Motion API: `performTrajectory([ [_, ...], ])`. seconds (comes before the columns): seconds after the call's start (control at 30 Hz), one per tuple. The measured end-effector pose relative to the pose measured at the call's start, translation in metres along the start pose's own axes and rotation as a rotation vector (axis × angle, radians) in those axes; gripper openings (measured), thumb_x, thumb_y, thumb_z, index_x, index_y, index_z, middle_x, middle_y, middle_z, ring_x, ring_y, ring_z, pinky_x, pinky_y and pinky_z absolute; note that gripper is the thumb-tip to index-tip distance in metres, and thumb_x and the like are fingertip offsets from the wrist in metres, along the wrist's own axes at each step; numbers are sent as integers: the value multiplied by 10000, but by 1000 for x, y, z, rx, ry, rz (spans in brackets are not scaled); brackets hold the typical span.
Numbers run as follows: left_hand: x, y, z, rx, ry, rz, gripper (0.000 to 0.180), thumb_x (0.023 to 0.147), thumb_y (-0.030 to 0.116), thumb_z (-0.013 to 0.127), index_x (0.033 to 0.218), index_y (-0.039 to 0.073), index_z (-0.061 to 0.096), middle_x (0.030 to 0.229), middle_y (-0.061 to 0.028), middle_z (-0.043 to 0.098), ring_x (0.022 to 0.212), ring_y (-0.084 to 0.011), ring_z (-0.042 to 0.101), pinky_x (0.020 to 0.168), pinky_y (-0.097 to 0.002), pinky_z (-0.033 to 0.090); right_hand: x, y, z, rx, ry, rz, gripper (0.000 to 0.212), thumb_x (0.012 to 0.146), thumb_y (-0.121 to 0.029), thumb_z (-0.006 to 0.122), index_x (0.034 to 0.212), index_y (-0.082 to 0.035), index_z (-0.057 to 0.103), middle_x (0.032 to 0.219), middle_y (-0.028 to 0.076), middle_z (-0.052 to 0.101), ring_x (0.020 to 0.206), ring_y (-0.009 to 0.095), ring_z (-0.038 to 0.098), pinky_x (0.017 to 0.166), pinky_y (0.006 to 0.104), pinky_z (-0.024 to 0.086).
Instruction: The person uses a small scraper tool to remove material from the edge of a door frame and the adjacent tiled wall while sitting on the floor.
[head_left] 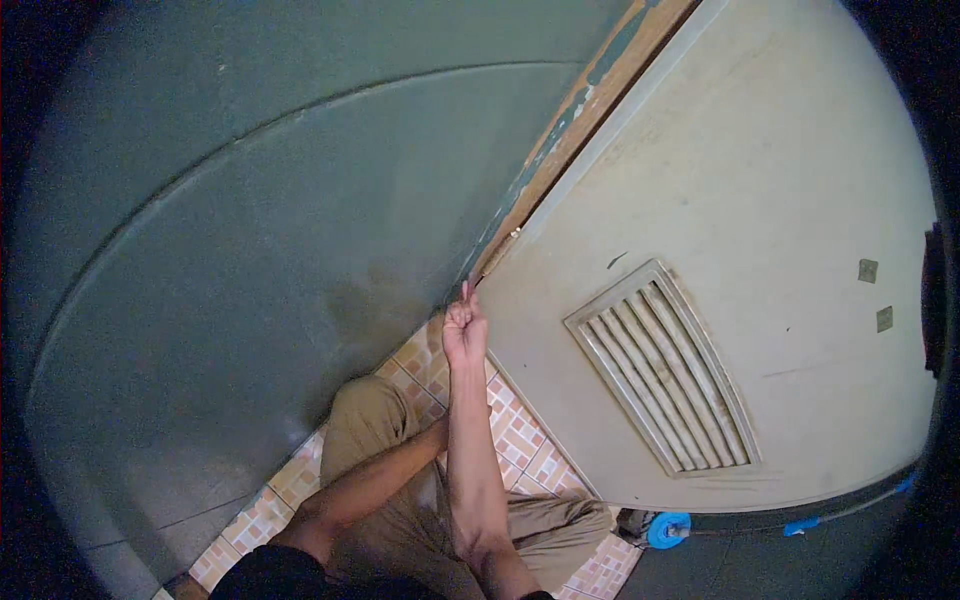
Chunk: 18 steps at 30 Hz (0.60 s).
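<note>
My right hand (pixel 464 328) is raised to the lower hinge edge of a pale door (pixel 800 160), close to the wooden frame (pixel 565 150). Its fingers are curled, with one pointing upward. A thin dark line shows at the fingertips, and I cannot make out whether it is a tool or a gap. Just above the fingers, a narrow hinge (pixel 501 252) runs along the joint of door and frame. My left forearm (pixel 375 488) crosses over my lap and passes behind the right forearm, which hides most of the left hand.
A slatted vent (pixel 665 375) is set low in the door. On the left stands a dark green wall (pixel 250 250) with a raised ridge. Patterned tiles (pixel 515 425) cover the floor under my bent legs. A blue round object (pixel 668 530) lies past the door's bottom edge.
</note>
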<state>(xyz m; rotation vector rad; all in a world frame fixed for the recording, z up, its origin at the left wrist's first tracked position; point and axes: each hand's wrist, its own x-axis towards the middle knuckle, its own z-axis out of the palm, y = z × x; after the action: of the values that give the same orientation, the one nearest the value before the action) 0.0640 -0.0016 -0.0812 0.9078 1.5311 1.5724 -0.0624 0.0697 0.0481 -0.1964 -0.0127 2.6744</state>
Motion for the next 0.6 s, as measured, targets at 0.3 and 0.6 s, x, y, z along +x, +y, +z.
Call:
performTrajectory([
  [0.3, 7, 9, 10, 28, -21, 20, 200, 888, 211, 554, 982, 43, 607, 949, -149, 636, 887, -276, 598, 806, -409, 491, 36, -7, -5, -276, 459, 31, 295, 1002, -60, 332, 1232, 97, 431, 581, -29, 286, 469, 92, 231, 457, 224, 263],
  [0.6, -3, 6, 1, 58, -6, 14, 202, 883, 212, 558, 974, 40, 610, 939, -152, 637, 877, -279, 602, 801, -412, 493, 7, 7, 5, -195, 275, 52, 245, 1004, -105, 403, 1203, 0, 497, 764, 31, 457, 494, 76, 273, 468, 218, 292],
])
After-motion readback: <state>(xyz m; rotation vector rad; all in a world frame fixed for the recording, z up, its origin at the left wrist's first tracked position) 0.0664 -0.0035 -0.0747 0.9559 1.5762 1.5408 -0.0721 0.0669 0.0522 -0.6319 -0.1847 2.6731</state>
